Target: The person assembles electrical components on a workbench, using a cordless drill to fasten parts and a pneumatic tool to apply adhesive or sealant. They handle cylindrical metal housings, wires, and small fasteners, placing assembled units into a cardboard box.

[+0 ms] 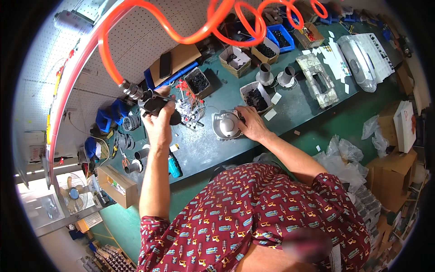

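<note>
My left hand (159, 126) is closed around a black air tool (153, 105). A metal coupling (132, 90) joins the tool to an orange coiled air hose (181, 40). On the green workbench, a round grey housing (226, 124) with a pale domed centre lies in front of me. My right hand (253, 122) grips its right rim, fingers at the edge. To the left of the housing is a pile of small parts with white and red wires (190, 108).
Boxes of black parts (198, 82) stand along the bench's back, with two grey flanged tubes (286, 77) to the right. A teal bottle-like item (174, 167) lies near the front edge. The hose loops overhead. A cardboard box (117, 186) sits at the left end.
</note>
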`<state>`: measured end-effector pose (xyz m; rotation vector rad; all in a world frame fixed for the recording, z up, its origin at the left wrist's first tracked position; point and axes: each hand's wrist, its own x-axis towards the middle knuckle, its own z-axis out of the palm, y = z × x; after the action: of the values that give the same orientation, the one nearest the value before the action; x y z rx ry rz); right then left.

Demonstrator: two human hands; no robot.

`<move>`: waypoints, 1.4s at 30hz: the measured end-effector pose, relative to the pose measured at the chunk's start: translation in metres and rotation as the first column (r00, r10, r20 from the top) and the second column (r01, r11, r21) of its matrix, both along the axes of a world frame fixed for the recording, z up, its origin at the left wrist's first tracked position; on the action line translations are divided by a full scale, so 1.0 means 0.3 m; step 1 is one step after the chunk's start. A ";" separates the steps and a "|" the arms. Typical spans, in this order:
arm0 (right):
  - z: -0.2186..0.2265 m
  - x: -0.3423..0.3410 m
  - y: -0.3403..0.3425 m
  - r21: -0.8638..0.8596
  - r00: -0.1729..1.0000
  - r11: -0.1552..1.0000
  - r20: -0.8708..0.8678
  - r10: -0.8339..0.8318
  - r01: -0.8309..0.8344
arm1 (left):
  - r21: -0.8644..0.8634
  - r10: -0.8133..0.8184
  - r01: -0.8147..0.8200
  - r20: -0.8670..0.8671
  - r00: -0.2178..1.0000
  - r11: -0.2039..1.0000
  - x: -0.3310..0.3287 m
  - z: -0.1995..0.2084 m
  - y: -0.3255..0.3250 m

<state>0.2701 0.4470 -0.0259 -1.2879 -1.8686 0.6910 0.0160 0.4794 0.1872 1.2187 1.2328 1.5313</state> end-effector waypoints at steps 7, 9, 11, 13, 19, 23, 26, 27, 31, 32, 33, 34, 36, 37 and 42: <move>-0.011 0.015 -0.010 -0.137 0.999 0.990 0.036 -0.007 0.012 | 0.223 -0.038 0.017 0.094 0.995 0.975 0.226 -0.087 -0.003; -0.005 0.002 -0.015 -0.120 0.999 0.992 0.048 -0.021 0.027 | 0.247 -0.016 -0.007 0.094 0.995 0.969 0.242 -0.130 0.004; 0.002 0.002 -0.020 -0.089 0.998 0.995 0.056 -0.034 0.039 | 0.251 -0.017 -0.030 0.183 0.983 0.968 0.250 -0.187 0.015; 0.016 0.005 -0.022 -0.096 0.998 0.995 0.048 -0.029 0.033 | 0.242 -0.010 -0.041 0.205 0.979 0.969 0.248 -0.218 0.026; 0.022 -0.004 -0.026 -0.130 0.998 0.990 0.041 -0.045 0.050 | 0.202 0.039 -0.091 0.245 0.969 0.975 0.231 -0.285 0.028; 0.021 0.002 -0.027 -0.100 0.998 0.994 0.044 -0.035 0.040 | 0.211 0.043 -0.117 0.327 0.944 0.970 0.237 -0.281 0.023; 0.023 -0.004 -0.026 -0.115 0.998 0.992 0.044 -0.040 0.045 | 0.226 0.052 -0.133 0.329 0.943 0.965 0.232 -0.268 0.020; 0.025 -0.005 -0.027 -0.118 0.998 0.992 0.045 -0.039 0.044 | 0.226 0.052 -0.130 0.325 0.944 0.965 0.233 -0.260 0.018; 0.027 -0.005 -0.024 -0.106 0.998 0.993 0.044 -0.038 0.042 | 0.219 0.046 -0.118 0.307 0.951 0.968 0.227 -0.284 0.024; 0.030 -0.006 -0.024 -0.121 0.998 0.992 0.052 -0.037 0.043 | 0.219 0.061 -0.134 0.312 0.948 0.966 0.226 -0.294 0.024; 0.033 -0.007 -0.024 -0.136 0.998 0.990 0.059 -0.035 0.043 | 0.218 0.075 -0.150 0.317 0.945 0.964 0.225 -0.302 0.024; 0.034 -0.005 -0.024 -0.150 0.997 0.988 0.068 -0.036 0.046 | 0.217 0.088 -0.164 0.323 0.942 0.962 0.228 -0.309 0.025; 0.020 -0.005 -0.022 -0.114 0.997 0.992 0.068 -0.047 0.055 | 0.226 0.075 -0.154 0.325 0.943 0.962 0.228 -0.316 0.024; 0.020 -0.008 -0.021 -0.097 0.997 0.994 0.066 -0.050 0.056 | 0.230 0.071 -0.152 0.325 0.943 0.961 0.226 -0.314 0.021; 0.019 -0.009 -0.022 -0.106 0.997 0.993 0.056 -0.048 0.053 | 0.246 0.055 -0.130 0.289 0.956 0.961 0.225 -0.296 0.011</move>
<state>0.2674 0.4403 -0.0201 -1.4296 -1.8559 0.7457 0.0837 0.4828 0.0984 1.0704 0.9332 1.9118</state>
